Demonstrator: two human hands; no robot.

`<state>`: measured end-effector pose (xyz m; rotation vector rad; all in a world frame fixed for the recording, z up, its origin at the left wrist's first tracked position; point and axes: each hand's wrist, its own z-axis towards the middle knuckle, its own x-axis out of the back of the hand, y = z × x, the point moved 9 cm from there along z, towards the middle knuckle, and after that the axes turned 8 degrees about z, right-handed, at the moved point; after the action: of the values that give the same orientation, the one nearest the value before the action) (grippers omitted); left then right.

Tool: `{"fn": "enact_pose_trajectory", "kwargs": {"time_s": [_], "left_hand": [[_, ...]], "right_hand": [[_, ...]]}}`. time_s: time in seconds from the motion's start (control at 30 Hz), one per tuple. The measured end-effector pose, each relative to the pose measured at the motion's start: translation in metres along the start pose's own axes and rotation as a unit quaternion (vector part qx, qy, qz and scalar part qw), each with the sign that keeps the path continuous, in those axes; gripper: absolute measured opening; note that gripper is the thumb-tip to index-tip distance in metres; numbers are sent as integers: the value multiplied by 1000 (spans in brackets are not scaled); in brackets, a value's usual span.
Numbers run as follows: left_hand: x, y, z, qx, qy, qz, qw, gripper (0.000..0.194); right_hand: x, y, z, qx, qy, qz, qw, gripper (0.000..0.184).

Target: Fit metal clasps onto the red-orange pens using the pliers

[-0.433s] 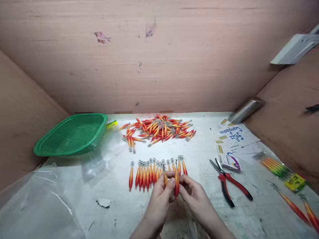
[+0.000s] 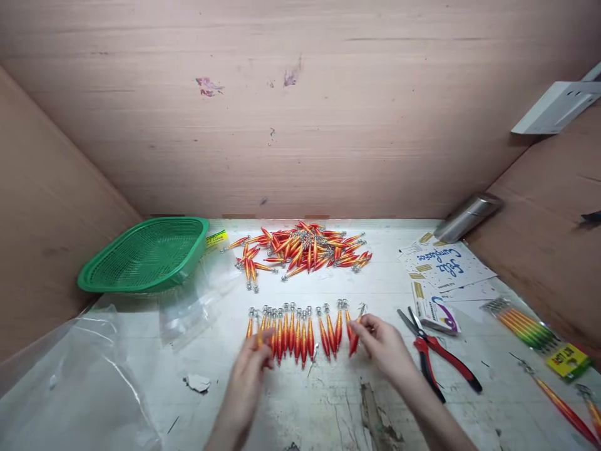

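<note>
Several red-and-orange squid jigs (image 2: pixel 292 332) with wire crown hooks lie side by side in a row on the white table, crowns pointing away from me. At the row's left end is my left hand (image 2: pixel 248 369), its thumb and fingers pinched on a squid jig (image 2: pixel 260 339) that is mostly hidden and blurred. My right hand (image 2: pixel 382 343) is at the right end, fingertips closed on another squid jig (image 2: pixel 355 337), which tilts with its crown to the upper right. Farther back lies a loose heap of the same jigs (image 2: pixel 307 247).
A green basket (image 2: pixel 141 288) and clear plastic bags (image 2: pixel 79 382) are at left. To the right lie red-handled pliers (image 2: pixel 439 351), a small box (image 2: pixel 436 313), printed cards (image 2: pixel 453 266), a metal cylinder (image 2: pixel 469 216) and a packet of jigs (image 2: pixel 530 329). Cardboard walls surround the table.
My hands have separated from the middle of the row, the left moving to its left end and the right to its right end, each with a jig. The view has shifted slightly.
</note>
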<state>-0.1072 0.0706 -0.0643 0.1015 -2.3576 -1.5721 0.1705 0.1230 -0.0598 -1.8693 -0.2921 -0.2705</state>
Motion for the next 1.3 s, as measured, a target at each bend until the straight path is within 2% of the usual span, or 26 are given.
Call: {"fn": "enact_pose_trajectory", "kwargs": {"time_s": [0.03,0.07,0.13,0.2,0.33,0.4,0.43,0.5,0.53,0.57,0.6,0.63,0.7,0.77,0.83,0.9,1.0,1.13,1.3], "left_hand": [[24,2,9,-18,53,126,991,49],[44,1,19,-14,88,163,983,53],[68,0,34,-9,129,227,965,56],[73,-4,43,-9,142,263,954,57],[58,-12,39,-29,148,316,937,61],[48,1,30,-55,171,365,914,62],[40,15,25,-77,186,402,893,62],[12,56,19,-143,199,495,833,56],[-11,76,20,-180,166,532,811,51],[-41,94,24,-223,96,566,788,47],[-63,110,30,-248,58,573,779,42],[-80,124,40,-257,39,578,774,38],[-101,141,66,-242,27,594,766,27],[-112,145,94,-218,20,609,762,22],[-117,140,116,-203,9,618,759,25],[-119,131,127,-197,-5,619,760,28],[-122,121,130,-185,-19,608,772,30],[-115,122,127,-163,-25,561,811,33],[-92,128,126,-129,-64,428,892,27]], "right_hand": [[13,5,11,-10,18,-46,999,38],[23,9,21,-20,28,-90,995,31],[31,14,35,-40,28,-164,985,22],[30,15,41,-53,13,-216,975,23],[38,1,47,-34,7,-295,955,25],[51,-17,58,3,19,-334,942,25],[56,-28,67,27,24,-353,935,25],[62,-50,88,79,27,-390,917,25],[62,-61,99,104,24,-407,907,26],[60,-70,111,126,17,-425,896,26],[56,-77,122,144,7,-442,885,26],[51,-83,131,159,-6,-458,875,26],[42,-89,147,179,-36,-487,854,27],[36,-91,156,188,-67,-508,838,28],[34,-89,163,184,-97,-524,826,28],[33,-86,167,176,-127,-533,818,29],[30,-82,170,162,-162,-536,812,29],[29,-79,166,147,-181,-520,822,30],[39,-81,155,155,-150,-466,858,29]]}}
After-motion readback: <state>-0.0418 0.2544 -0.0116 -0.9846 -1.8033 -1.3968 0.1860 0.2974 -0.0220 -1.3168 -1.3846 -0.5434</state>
